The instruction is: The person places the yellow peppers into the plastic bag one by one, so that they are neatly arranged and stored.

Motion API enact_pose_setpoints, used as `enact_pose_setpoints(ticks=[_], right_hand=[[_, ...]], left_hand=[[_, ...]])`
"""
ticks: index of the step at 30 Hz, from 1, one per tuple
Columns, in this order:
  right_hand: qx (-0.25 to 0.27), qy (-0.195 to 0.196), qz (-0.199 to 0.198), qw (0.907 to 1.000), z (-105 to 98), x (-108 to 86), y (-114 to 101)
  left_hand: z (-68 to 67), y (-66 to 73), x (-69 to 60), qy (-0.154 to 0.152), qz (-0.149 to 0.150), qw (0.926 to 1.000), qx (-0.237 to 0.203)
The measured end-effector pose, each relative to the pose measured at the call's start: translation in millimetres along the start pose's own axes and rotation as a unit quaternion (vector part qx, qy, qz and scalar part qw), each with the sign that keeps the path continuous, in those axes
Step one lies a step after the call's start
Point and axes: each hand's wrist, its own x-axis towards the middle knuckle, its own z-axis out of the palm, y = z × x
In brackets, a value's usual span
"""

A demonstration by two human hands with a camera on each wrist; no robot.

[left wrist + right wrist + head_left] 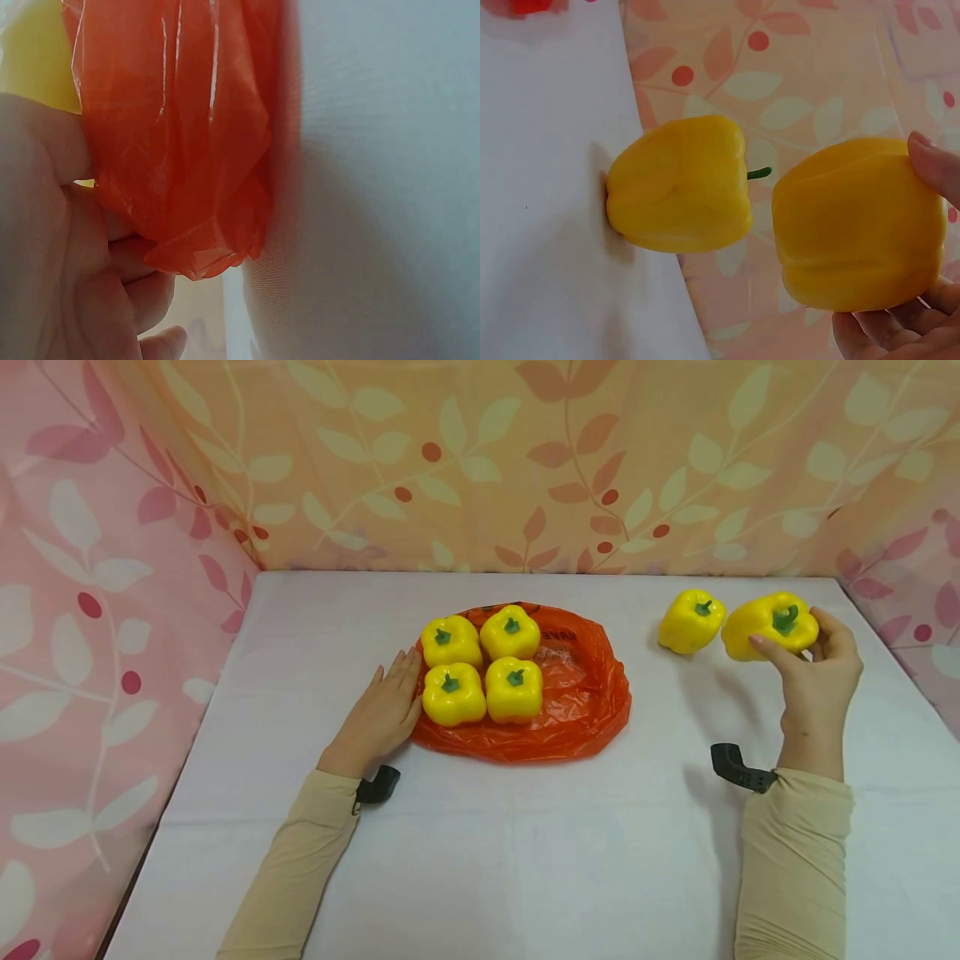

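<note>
My right hand (821, 685) holds a yellow bell pepper (765, 625) with a green stem, thumb on the near side and fingers round its right. In the right wrist view this held pepper (859, 225) is raised above the table. Just left of it, another yellow bell pepper (690, 622) stands on the cloth. An orange-red plastic bag (581, 693) lies spread open at the middle, with several yellow bell peppers (454, 695) in two rows on its left half. My left hand (380, 714) rests against the bag's left edge, fingers extended; its fingertips are partly hidden by plastic in the left wrist view.
A white cloth (480, 860) covers the table. Leaf-patterned curtains (480, 468) rise behind it and at both sides. Each wrist carries a small black camera mount, one of them (738, 770) on the right sleeve.
</note>
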Motion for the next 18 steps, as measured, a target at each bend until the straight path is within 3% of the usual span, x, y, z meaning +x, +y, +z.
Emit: enact_pose_setpoints(ticks=[12,18], right_hand=[[0.019,-0.046,-0.033,0.9982,15.0,-13.2,-4.5],[0.000,-0.071,-0.041,0.9966,23.8,-20.8,-6.1]], left_hand=[[0.1,1.1,-0.6,-0.001,-0.002,1.0000,0.000],[0.3,1.2,-0.4,-0.001,-0.002,1.0000,-0.001]])
